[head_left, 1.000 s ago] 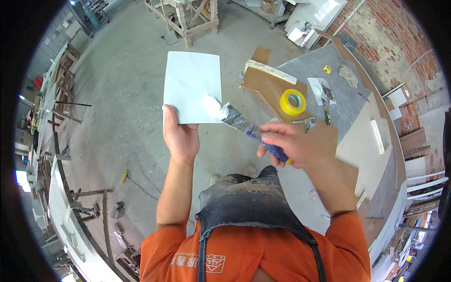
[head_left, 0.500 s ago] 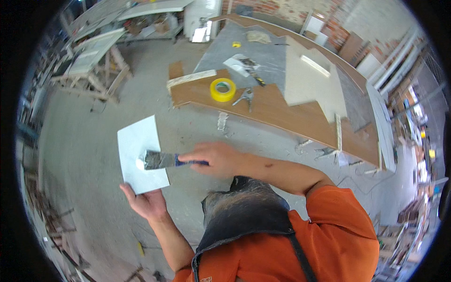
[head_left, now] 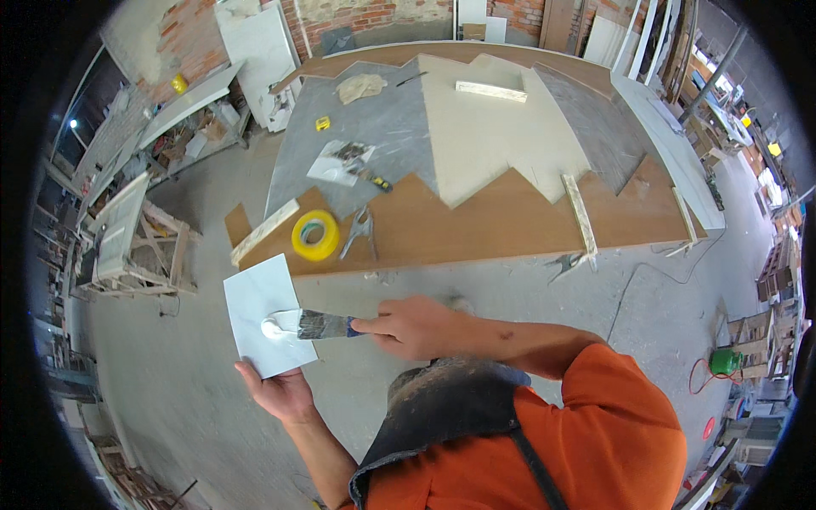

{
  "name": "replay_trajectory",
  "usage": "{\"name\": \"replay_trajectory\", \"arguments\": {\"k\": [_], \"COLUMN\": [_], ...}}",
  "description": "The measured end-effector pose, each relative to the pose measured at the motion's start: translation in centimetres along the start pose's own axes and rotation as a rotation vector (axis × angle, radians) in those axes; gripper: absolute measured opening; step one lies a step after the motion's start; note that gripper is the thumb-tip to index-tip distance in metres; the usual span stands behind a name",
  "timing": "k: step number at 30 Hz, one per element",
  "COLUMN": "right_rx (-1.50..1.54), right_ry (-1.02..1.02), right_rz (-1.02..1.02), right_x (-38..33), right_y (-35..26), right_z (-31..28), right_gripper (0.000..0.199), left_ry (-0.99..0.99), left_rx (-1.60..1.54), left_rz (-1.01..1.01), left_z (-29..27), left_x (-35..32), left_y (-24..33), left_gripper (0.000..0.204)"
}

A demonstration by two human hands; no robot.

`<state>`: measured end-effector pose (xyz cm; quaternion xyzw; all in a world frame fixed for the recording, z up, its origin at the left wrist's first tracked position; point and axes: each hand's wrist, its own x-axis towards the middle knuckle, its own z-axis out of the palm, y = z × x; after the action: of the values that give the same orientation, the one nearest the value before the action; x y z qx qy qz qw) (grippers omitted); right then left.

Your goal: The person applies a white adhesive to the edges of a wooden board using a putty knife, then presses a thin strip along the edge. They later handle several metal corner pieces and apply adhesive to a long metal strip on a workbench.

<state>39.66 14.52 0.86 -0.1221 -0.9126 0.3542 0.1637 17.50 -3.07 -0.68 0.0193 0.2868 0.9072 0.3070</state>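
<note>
My left hand point(head_left: 279, 393) grips a white rectangular board point(head_left: 255, 297) by its near edge, thumb at the left side and fingers underneath. On the board sits a small blob of white paste point(head_left: 274, 328). My right hand point(head_left: 418, 328) is closed round the dark blue handle of a putty knife point(head_left: 325, 325), with the index finger stretched along it. The knife's wide, stained blade lies over the board, its edge at the paste, and white paste shows on the blade end.
Ahead stands a large table with a brown zigzag-edged panel point(head_left: 476, 234), grey and cream sheets. On it lie yellow tape point(head_left: 315, 235), a spring clamp point(head_left: 359, 231), another putty knife on a white sheet point(head_left: 342, 161), a tape measure point(head_left: 322, 123) and a cloth point(head_left: 360, 88). A wooden trestle point(head_left: 161, 246) stands left.
My view has swung toward the table, which now appears nearer and more squarely ahead. The knife still meets the board, with more white paste visible at its blade edge.
</note>
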Motion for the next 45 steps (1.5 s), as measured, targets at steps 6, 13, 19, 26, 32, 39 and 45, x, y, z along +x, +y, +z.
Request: {"name": "replay_trajectory", "arguments": {"k": [6,13,19,26,32,39,45], "right_rx": [-0.170,0.176,0.088,-0.356,0.064,0.342,0.585], "right_ry": [-0.003,0.440,0.520,0.515,0.475,0.066,-0.606], "right_rz": [0.369,1.041,1.121,0.630,0.884,0.326,0.034], "right_x": [-4.5,-11.2,-10.0,-3.9,-3.4,8.1,12.6], "right_y": [14.6,31.2,42.5,57.7,55.7,35.3,8.4], "right_z": [-10.6,-20.3,-23.3,-19.8,-19.4,-2.8,14.8], "right_gripper": [0.034,0.033,0.030,0.024,0.044,0.035,0.035], "left_ry": [0.057,-0.028,0.081,-0.058,0.004,0.879,1.341], "left_rx": [0.033,0.176,0.200,0.196,0.715,0.638,0.347], "left_rz": [-0.211,-0.640,-0.761,-0.679,-0.733,-0.281,0.092], "left_z": [9.0,10.7,14.5,8.6,8.6,-10.2,-19.0], "left_x": [6.8,17.9,23.2,23.9,12.3,-12.9,-30.0], "left_y": [-15.2,-38.4,-55.2,-55.4,-32.8,-11.9,-5.1], "left_gripper": [0.057,0.046,0.042,0.034,0.026,0.040,0.041]}}
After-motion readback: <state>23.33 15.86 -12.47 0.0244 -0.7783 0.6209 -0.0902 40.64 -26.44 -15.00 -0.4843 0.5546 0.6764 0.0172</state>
